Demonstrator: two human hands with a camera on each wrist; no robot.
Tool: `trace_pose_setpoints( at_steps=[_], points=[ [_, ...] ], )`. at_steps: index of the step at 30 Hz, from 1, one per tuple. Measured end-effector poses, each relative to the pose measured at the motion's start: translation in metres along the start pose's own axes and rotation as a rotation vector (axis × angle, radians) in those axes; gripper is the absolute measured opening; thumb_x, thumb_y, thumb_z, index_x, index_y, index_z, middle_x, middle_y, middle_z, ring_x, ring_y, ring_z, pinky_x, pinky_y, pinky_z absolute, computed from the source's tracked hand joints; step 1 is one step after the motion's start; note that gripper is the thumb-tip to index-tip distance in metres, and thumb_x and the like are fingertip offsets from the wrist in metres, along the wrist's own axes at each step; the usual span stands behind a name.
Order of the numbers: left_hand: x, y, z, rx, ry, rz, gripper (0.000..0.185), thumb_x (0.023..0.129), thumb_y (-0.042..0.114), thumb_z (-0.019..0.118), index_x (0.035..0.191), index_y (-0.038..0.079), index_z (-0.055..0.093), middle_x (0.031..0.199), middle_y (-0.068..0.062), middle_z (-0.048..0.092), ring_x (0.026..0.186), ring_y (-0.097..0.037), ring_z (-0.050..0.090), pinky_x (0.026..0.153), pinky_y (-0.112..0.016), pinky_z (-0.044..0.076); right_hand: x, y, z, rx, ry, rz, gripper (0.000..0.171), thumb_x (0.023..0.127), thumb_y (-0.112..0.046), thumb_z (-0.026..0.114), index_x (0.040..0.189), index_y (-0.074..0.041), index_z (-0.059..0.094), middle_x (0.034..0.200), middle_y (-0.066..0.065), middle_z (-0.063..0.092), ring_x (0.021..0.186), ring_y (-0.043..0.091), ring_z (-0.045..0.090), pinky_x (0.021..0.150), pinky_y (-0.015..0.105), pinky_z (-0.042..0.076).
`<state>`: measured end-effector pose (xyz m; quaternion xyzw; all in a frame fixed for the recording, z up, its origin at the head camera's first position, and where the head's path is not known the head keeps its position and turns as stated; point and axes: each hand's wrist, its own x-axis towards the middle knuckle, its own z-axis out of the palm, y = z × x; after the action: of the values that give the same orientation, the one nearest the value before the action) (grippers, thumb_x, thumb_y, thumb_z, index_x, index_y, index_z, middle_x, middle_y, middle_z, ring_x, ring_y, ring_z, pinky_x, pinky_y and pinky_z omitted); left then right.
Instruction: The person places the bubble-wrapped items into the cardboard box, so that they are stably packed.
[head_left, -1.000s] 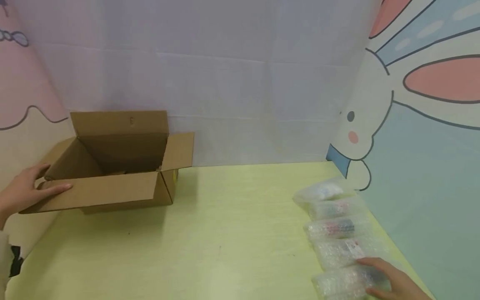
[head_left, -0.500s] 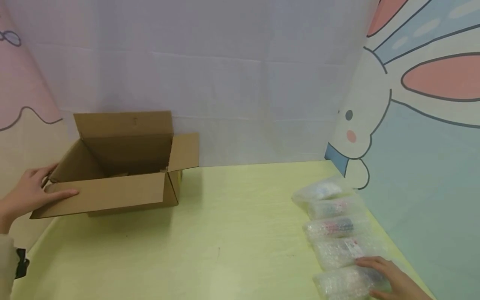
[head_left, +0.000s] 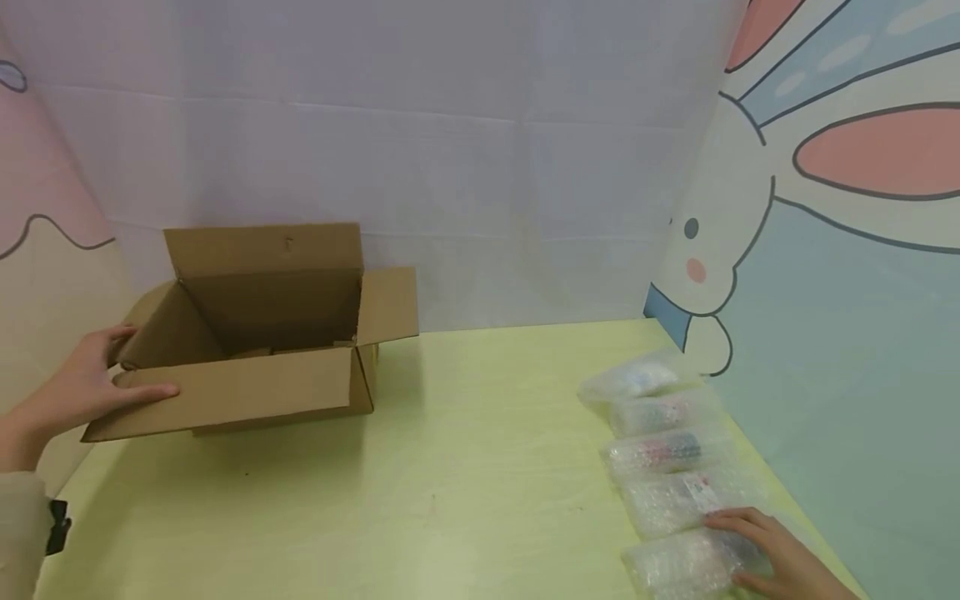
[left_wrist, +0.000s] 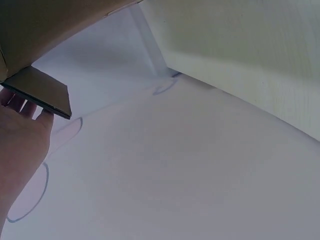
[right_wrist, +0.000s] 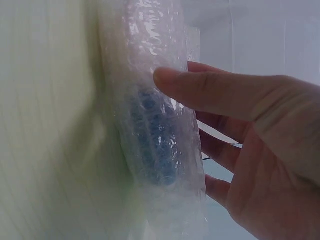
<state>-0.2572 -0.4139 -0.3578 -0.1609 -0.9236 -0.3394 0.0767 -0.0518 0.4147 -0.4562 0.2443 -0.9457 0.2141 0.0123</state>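
Observation:
At the back left, an open cardboard box (head_left: pixel 258 385) stands with its flaps spread outward. My left hand (head_left: pixel 82 387) grips its front left corner, thumb lying over the front flap and fingers round the left side flap. In the left wrist view the fingertips of the left hand (left_wrist: pixel 22 137) bend under a cardboard flap (left_wrist: pixel 42 92). At the lower right, my right hand (head_left: pixel 780 550) holds the nearest bubble-wrapped package (head_left: pixel 675 568) between thumb and fingers. The right wrist view shows a dark blue part through the clear wrap (right_wrist: pixel 155 135), the thumb pressing its near side.
Several more bubble-wrapped packages lie in a row behind, among them one with a white label (head_left: pixel 701 492) and one with red and dark colours (head_left: pixel 667 452). A white wall cloth (head_left: pixel 465 183) backs the pale yellow table (head_left: pixel 465 467); a rabbit-printed panel (head_left: pixel 840 333) borders its right side.
The box has slid to the right along with my left hand. My right hand stays at the nearest package, its fingers shifting only slightly. The head view has turned a little.

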Motion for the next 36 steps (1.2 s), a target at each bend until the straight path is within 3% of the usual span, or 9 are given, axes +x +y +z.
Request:
trace_pose_setpoints(
  at_steps=[3,4,7,9,10,13,21,31,36],
  points=[
    [-0.004,0.005,0.004,-0.007,-0.037,-0.066,0.101,0.083,0.015,0.076,0.152,-0.007,0.005,0.153,-0.036,0.012,0.15,-0.035,0.003,0.093,0.008,0.011,0.001,0.001,0.0,0.006,0.004,-0.009,0.06,0.071,-0.018,0.083,0.126,-0.024,0.06,0.12,-0.03,0.046,0.102,-0.017,0.044,0.065,0.015,0.044],
    [-0.004,0.007,0.006,-0.01,-0.035,-0.068,0.102,0.082,0.014,0.076,0.151,-0.008,0.006,0.151,-0.041,0.014,0.146,-0.041,0.015,0.094,0.007,0.014,0.001,0.001,0.0,0.008,0.0,-0.003,0.06,0.071,-0.018,0.083,0.126,-0.025,0.06,0.119,-0.03,0.046,0.102,-0.018,0.043,0.065,0.015,0.044],
    [-0.004,0.013,0.011,0.021,-0.021,-0.062,0.103,0.078,0.016,0.081,0.15,-0.008,0.011,0.145,-0.041,0.022,0.137,-0.027,0.037,0.093,0.0,0.03,0.002,0.001,0.0,0.002,-0.014,0.012,0.057,0.072,-0.021,0.082,0.125,-0.023,0.06,0.119,-0.029,0.047,0.101,-0.017,0.044,0.065,0.015,0.045],
    [-0.005,0.018,0.015,0.077,-0.018,-0.064,0.107,0.075,0.021,0.083,0.15,-0.007,0.013,0.143,-0.041,0.023,0.131,-0.029,0.038,0.106,-0.026,0.038,0.002,0.001,0.0,-0.003,-0.029,0.034,0.056,0.073,-0.024,0.082,0.125,-0.023,0.061,0.118,-0.029,0.047,0.101,-0.018,0.044,0.065,0.015,0.045],
    [-0.005,0.021,0.017,0.108,-0.017,-0.065,0.109,0.073,0.023,0.084,0.15,-0.007,0.014,0.142,-0.04,0.023,0.128,-0.03,0.039,0.105,-0.042,0.039,0.002,0.001,0.0,-0.007,-0.034,0.046,0.055,0.073,-0.025,0.082,0.124,-0.022,0.061,0.117,-0.029,0.047,0.1,-0.018,0.043,0.065,0.015,0.045],
    [-0.007,0.032,0.02,0.177,-0.045,-0.091,0.12,0.071,0.032,0.085,0.153,-0.005,0.005,0.146,-0.042,0.009,0.128,-0.061,0.016,0.091,-0.076,0.026,0.002,0.001,0.0,-0.009,-0.048,0.067,0.053,0.074,-0.027,0.081,0.123,-0.021,0.061,0.115,-0.024,0.051,0.1,-0.018,0.043,0.066,0.016,0.046],
    [-0.006,0.055,0.031,0.149,-0.066,-0.017,0.122,0.067,0.03,0.088,0.15,-0.012,0.008,0.149,-0.041,0.01,0.132,-0.061,0.015,0.097,-0.075,0.021,0.002,0.002,0.003,-0.051,-0.039,0.076,0.052,0.075,-0.026,0.081,0.123,-0.02,0.062,0.11,-0.006,0.058,0.099,-0.017,0.045,0.065,0.017,0.046],
    [-0.009,0.083,0.053,0.147,-0.029,0.007,0.126,0.061,0.035,0.092,0.149,-0.01,0.013,0.142,-0.039,0.025,0.126,-0.056,0.027,0.095,-0.07,0.028,-0.005,0.004,0.012,-0.097,0.052,0.036,0.056,0.073,-0.022,0.083,0.125,-0.022,0.061,0.117,-0.028,0.048,0.1,-0.016,0.046,0.064,0.015,0.045],
    [-0.017,0.096,0.063,0.138,-0.043,0.013,0.128,0.062,0.037,0.091,0.15,-0.008,0.01,0.145,-0.038,0.021,0.13,-0.055,0.024,0.098,-0.07,0.027,-0.005,0.005,0.01,-0.09,0.021,0.063,0.056,0.074,-0.024,0.082,0.125,-0.024,0.061,0.117,-0.028,0.047,0.1,-0.017,0.045,0.064,0.016,0.046]
  ],
)
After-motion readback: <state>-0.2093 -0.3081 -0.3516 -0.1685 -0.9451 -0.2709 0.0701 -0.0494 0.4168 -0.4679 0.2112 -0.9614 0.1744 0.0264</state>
